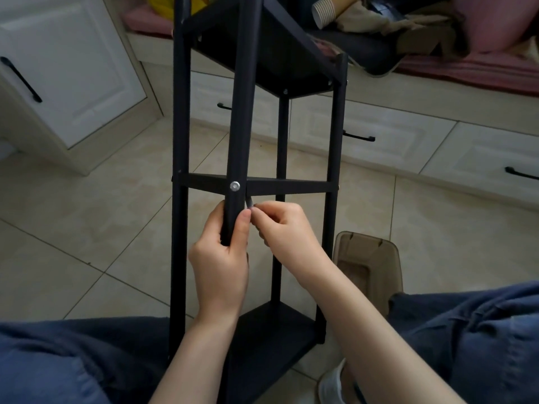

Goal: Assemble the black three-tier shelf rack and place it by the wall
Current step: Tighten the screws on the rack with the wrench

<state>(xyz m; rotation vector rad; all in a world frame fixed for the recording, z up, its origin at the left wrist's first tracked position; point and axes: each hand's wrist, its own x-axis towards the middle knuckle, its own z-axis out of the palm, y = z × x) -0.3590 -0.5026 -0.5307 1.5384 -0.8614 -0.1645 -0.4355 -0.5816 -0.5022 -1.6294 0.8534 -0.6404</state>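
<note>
Rack (pixel 335 141) stands on the tiled floor (pixel 87 214) between the person's knees, in front of a row of white drawers (pixel 393 141). All three black shelves are in its frame: the bottom shelf (pixel 271 330) is low by the legs, the middle shelf (pixel 291 186) is seen nearly edge-on, and the top shelf (pixel 277 53) shows its underside. The left hand (pixel 221 258) wraps around the near post (pixel 242 126) just below the middle shelf, with the thumb lying along the post's right side. A silver bolt (pixel 234 186) sits in the post where it meets that shelf. The right hand (pixel 285 234), fingers curled, pinches a thin grey tool (pixel 249 203) between thumb and forefinger. The tool's tip points up beside the post, just under the shelf edge. The two hands touch at the fingertips. A brown plastic bin (pixel 367 258) sits on the floor just right of the rack, near the right knee. A stack of paper cups (pixel 326 10) lies on the bench above the drawers.
</note>
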